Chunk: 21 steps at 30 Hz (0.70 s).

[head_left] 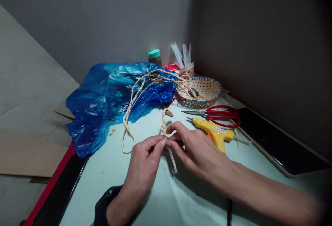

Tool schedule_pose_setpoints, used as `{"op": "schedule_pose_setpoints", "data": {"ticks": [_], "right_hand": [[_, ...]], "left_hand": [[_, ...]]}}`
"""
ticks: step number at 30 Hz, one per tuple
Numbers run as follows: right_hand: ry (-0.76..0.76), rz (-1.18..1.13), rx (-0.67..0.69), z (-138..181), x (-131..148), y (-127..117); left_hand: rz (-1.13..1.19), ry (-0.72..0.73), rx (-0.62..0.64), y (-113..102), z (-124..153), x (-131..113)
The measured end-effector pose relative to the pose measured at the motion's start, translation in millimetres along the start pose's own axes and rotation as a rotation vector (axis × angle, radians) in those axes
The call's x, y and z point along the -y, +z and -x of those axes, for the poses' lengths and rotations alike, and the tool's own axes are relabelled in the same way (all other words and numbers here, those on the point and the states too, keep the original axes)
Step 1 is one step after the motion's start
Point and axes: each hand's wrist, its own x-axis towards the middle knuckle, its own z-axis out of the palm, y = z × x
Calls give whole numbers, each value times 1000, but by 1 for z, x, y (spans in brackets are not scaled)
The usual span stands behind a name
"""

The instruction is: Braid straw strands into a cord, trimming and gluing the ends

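Your left hand (pixel 144 162) had its grip pinched on the short braid (pixel 163 124), on the near side of the basket (pixel 211 84), probably to stop the plait loosening. Your right hand (pixel 198 148) met its loose strands (pixel 172 160), though whether that grip was closed could not be told. Scissors (pixel 220 117) and a glue gun (pixel 214 129) lay nearer you than the basket, seemingly within easy reach.

The left fingers (pixel 157 150) are covering part of the pale braid (pixel 163 124). The right forearm (pixel 259 184) is blurring toward the lower right corner. The blue bag (pixel 98 84) is hiding the base of the green-lidded jar (pixel 155 54). The glue gun label (pixel 219 129) is proving illegibly small.
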Motion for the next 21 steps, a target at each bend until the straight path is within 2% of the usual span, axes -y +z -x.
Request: {"op": "schedule_pose_setpoints", "data": {"ticks": [4, 7, 12, 15, 18, 21], "right_hand": [[-147, 171, -52, 2, -1, 3], [-248, 208, -110, 6, -1, 8], [-482, 380, -187, 14, 2, 21], [-603, 478, -237, 14, 4, 24], [-567, 365, -162, 11, 7, 18], [-369, 108, -192, 6, 8, 6]], "left_hand": [[-24, -10, -104, 0, 1, -6], [60, -36, -136, 0, 0, -7], [389, -231, -71, 4, 0, 0], [549, -283, -21, 3, 1, 2], [598, -295, -43, 1, 0, 0], [637, -288, -16, -2, 0, -2]]}}
